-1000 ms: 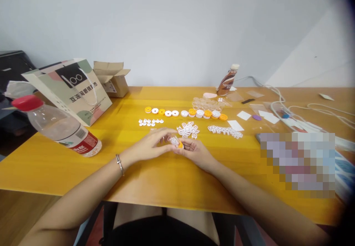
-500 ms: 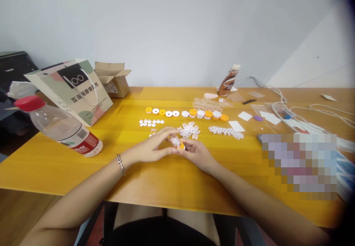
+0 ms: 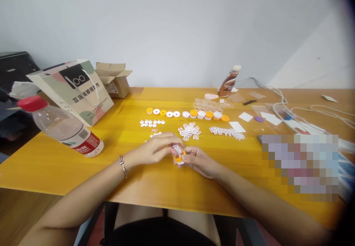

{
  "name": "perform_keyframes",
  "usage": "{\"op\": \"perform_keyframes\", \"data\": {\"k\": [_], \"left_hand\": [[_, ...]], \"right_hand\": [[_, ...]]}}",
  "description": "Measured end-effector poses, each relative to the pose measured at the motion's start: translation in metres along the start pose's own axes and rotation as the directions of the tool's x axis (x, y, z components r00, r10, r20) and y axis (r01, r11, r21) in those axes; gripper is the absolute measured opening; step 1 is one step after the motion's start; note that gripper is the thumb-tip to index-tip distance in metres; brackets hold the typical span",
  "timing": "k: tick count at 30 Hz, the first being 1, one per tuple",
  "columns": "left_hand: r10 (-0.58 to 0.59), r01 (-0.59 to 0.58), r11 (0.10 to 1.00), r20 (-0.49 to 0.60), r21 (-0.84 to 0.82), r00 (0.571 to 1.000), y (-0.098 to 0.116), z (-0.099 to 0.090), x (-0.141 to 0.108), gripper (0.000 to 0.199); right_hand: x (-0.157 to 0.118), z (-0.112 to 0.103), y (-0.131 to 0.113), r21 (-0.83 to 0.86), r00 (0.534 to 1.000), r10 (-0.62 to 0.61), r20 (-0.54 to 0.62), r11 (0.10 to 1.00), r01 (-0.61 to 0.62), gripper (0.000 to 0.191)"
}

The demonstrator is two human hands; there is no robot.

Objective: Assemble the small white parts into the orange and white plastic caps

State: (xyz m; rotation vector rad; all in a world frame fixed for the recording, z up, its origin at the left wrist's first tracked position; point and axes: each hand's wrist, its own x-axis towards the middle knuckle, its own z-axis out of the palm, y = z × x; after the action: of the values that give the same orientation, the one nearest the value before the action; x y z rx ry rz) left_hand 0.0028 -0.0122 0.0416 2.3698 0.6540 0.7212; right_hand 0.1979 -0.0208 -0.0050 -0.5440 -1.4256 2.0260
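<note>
Between my two hands, near the table's front, is a small orange-and-white round plastic piece (image 3: 179, 159) with a clear part and a white patterned part on it. My left hand (image 3: 159, 148) closes its fingers around the left and upper side of it. My right hand (image 3: 200, 161) pinches it from the right with thumb and fingers. Beyond the hands lie a pile of white lattice-like plastic parts (image 3: 189, 131), small white peg-like pieces (image 3: 151, 123) in rows, and a line of orange and white round caps (image 3: 176, 114).
A tilted water bottle (image 3: 80, 139), a paper bag (image 3: 83, 102) and a cardboard box (image 3: 120, 85) are at the left. At the back stand a coffee bottle (image 3: 229, 81) and clear round covers (image 3: 209, 105). White cards (image 3: 245, 116) and cables (image 3: 281, 98) lie right.
Both hands have come slightly lower and nearer to me with the round piece, which has turned so more of its orange rim shows. The left fingers now bend over it more.
</note>
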Motion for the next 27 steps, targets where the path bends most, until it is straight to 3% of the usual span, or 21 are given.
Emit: {"op": "perform_keyframes", "data": {"k": [5,8,11,15,19,22,25,27], "left_hand": [[-0.099,0.079,0.986,-0.139,-0.146,0.985,-0.013,0.006,-0.001,0.036],[-0.238,0.173,0.95,-0.239,-0.261,0.942,-0.023,0.01,-0.003,0.041],[-0.329,0.241,0.915,-0.253,-0.322,0.91,-0.028,0.013,-0.005,0.041],[-0.311,0.257,0.936,-0.226,-0.24,0.923,-0.023,0.016,-0.004,0.035],[-0.307,0.284,0.949,-0.194,-0.137,0.932,-0.018,0.018,-0.002,0.029],[-0.301,0.289,0.953,-0.175,-0.091,0.937,-0.018,0.02,-0.002,0.028],[-0.301,0.293,0.954,-0.181,-0.071,0.936,-0.019,0.022,-0.002,0.028],[-0.318,0.309,0.948,-0.211,-0.073,0.924,-0.019,0.023,-0.001,0.03]], "right_hand": [[0.001,-0.006,-0.003,0.165,1.0,0.008,-0.025,0.986,-0.004,0.024],[0.0,-0.012,-0.009,0.222,0.993,-0.031,-0.111,0.973,0.055,0.028],[-0.001,-0.017,-0.015,0.215,0.984,-0.063,-0.165,0.972,0.099,0.035],[0.001,-0.018,-0.017,0.025,0.945,-0.165,-0.282,0.983,0.179,0.035],[0.007,-0.021,-0.011,-0.316,0.831,-0.357,-0.426,0.92,0.233,0.033],[0.01,-0.028,-0.006,-0.484,0.756,-0.465,-0.461,0.846,0.225,0.035],[0.01,-0.032,-0.004,-0.563,0.728,-0.501,-0.468,0.804,0.191,0.036],[0.01,-0.031,-0.003,-0.573,0.736,-0.486,-0.471,0.803,0.164,0.038]]}}
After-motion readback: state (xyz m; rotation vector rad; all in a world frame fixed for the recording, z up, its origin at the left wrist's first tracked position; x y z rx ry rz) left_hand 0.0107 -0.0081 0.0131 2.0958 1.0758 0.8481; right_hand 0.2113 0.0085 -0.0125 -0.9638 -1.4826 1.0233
